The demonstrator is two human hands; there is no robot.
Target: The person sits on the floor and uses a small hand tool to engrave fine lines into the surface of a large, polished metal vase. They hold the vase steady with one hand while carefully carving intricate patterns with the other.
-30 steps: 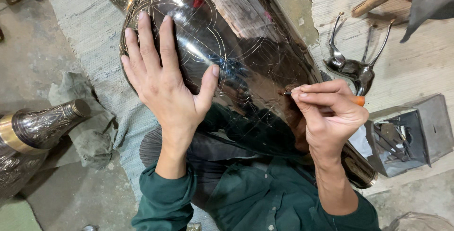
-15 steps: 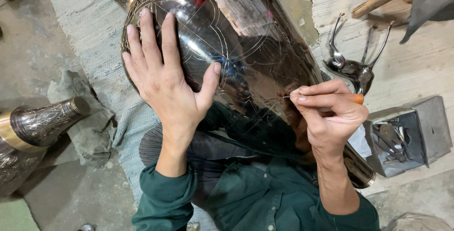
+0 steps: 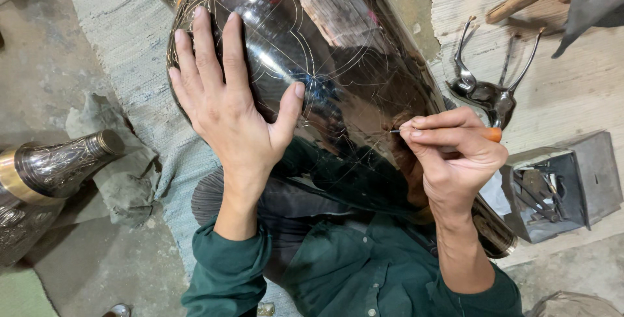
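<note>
My left hand (image 3: 227, 106) lies flat on the big dark metal vase (image 3: 338, 76), fingers spread apart against its polished, line-engraved side. The vase rests tilted across my lap, over a pale woven mat (image 3: 123, 63) on the floor. My right hand (image 3: 455, 158) has its fingers pinched together on a thin orange-handled engraving tool (image 3: 492, 134), its fine tip touching the vase. A small metal box (image 3: 562, 184) sits just beside my right wrist.

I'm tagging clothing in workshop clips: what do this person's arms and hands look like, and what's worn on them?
Both hands, left hand and right hand, are bare: no gloves, and no rings or watch in view. Each arm wears a dark green sleeve pushed up to about mid-forearm, part of a buttoned dark green shirt.
</note>
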